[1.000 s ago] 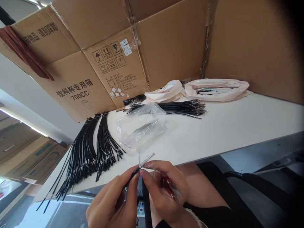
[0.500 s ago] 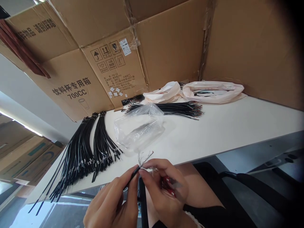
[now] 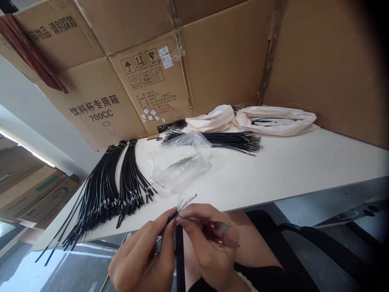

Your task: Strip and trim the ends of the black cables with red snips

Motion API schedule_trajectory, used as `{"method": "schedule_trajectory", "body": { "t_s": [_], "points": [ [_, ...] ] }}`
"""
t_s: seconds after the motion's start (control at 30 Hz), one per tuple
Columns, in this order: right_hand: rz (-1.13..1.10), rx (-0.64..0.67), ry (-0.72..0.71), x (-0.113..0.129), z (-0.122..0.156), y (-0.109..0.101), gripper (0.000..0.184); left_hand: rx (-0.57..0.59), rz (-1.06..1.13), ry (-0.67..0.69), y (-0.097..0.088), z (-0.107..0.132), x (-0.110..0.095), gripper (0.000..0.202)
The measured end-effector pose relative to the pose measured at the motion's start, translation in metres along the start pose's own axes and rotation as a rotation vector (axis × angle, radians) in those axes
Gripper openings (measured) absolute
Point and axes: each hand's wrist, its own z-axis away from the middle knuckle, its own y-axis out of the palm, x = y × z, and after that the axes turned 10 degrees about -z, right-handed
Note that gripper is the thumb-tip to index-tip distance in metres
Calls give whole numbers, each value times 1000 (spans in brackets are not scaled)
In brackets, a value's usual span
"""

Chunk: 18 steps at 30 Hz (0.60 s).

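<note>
A black cable (image 3: 172, 216) is pinched between the thumb and fingers of my left hand (image 3: 146, 251). Its stripped end points up and to the right, with fine silvery shield strands (image 3: 181, 202) splayed around a thin core (image 3: 192, 198). At the base of those strands, the thumb and forefinger of my right hand (image 3: 209, 243) press together. Small red-handled scissors (image 3: 216, 234) are tucked in the right palm, their two blades pointing right, away from the cable. Part of the handles is hidden by the fingers.
Black cable bundles (image 3: 100, 190) hang over the table's left edge. A clear plastic bag (image 3: 179, 162) lies ahead of my hands, with another cable bundle (image 3: 234, 142) behind it. Two pale bags (image 3: 273, 126) stand against the cardboard wall (image 3: 225, 61). A chair armrest (image 3: 322, 243) is at right.
The scissor blades show more plainly in my right hand. Some strands on the right side are now less visible beside my right fingers. The view has shifted slightly.
</note>
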Motion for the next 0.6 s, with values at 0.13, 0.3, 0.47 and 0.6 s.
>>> {"method": "schedule_trajectory", "body": {
  "t_s": [0.13, 0.3, 0.47, 0.6],
  "points": [
    [45, 170, -102, 3, -1, -4, 18, 61, 111, -35, 1, 3, 4, 17],
    [-75, 97, -37, 13, 7, -13, 17, 104, 331, -296, 3, 6, 4, 10],
    [-331, -82, 338, 14, -6, -12, 21, 124, 484, -342, 6, 3, 11, 18],
    [-453, 215, 666, 12, -26, -7, 33, 141, 455, -174, 13, -1, 24, 23]
  ]
}}
